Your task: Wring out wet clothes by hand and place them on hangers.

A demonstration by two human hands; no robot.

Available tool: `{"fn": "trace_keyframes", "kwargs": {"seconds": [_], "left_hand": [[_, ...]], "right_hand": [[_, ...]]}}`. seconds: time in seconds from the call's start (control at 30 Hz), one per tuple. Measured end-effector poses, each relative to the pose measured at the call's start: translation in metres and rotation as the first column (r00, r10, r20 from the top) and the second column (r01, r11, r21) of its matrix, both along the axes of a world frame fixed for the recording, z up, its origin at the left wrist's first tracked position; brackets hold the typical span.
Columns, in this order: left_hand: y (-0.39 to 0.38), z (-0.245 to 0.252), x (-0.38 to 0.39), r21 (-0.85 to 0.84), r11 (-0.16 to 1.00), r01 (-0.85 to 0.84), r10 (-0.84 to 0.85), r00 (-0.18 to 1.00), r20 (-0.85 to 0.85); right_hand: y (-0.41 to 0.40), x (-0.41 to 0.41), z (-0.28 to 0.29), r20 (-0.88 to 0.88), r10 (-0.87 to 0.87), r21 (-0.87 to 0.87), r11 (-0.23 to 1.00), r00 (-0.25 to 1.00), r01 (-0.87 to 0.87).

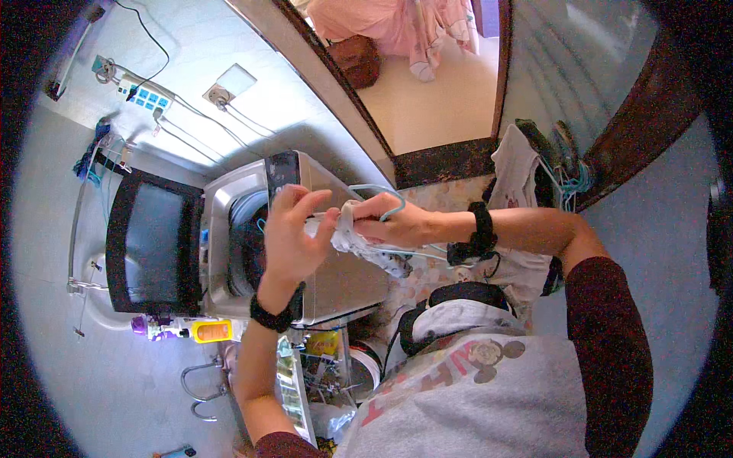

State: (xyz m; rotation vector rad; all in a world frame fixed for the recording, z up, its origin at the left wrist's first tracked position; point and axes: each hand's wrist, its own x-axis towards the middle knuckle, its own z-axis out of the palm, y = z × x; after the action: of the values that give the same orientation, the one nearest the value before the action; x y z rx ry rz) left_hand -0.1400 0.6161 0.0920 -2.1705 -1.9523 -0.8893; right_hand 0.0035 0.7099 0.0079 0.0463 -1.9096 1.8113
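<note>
My right hand [395, 220] grips a light-coloured, bunched garment [358, 243] together with a pale blue wire hanger [375, 188]. The garment hangs down from the fingers over the side of a top-loading washing machine [343, 280]. Just left of it is my left hand [300, 232], its fingers spread and slightly blurred; whether its fingertips touch the cloth I cannot tell. The machine's lid [152, 243] stands raised, and its drum [246, 240] is partly hidden behind my left hand.
More blue hangers [575, 180] and light clothes [512, 166] hang at the right. A yellow bottle [212, 331] and a purple one [143, 325] stand beside the machine, near a faucet [200, 395]. A power strip [146, 94] is on the wall. A doorway threshold [446, 163] lies beyond.
</note>
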Motion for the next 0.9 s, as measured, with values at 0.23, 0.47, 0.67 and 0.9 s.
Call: {"fn": "trace_keyframes", "kwargs": {"seconds": [0.23, 0.47, 0.67, 0.9], "left_hand": [[-0.004, 0.004, -0.038, -0.145, 0.964, 0.224, -0.235, 0.97, -0.062], [-0.019, 0.022, -0.043, 0.088, 0.945, 0.314, -0.326, 0.921, 0.214], [-0.023, 0.013, -0.065, 0.282, 0.94, 0.193, -0.312, 0.822, 0.477], [-0.035, -0.017, -0.116, 0.171, 0.985, -0.037, -0.054, 0.867, 0.495]], "right_hand": [[0.021, 0.022, 0.039, 0.015, 0.174, 0.345, 0.923, 0.985, -0.168], [0.042, 0.047, 0.014, 0.354, 0.584, -0.131, 0.805, 0.731, -0.579], [0.025, 0.054, -0.035, 0.226, -0.028, 0.799, 0.577, 0.974, -0.169], [0.036, 0.093, 0.004, -0.088, -0.39, 0.932, 0.293, 0.917, 0.214]]}}
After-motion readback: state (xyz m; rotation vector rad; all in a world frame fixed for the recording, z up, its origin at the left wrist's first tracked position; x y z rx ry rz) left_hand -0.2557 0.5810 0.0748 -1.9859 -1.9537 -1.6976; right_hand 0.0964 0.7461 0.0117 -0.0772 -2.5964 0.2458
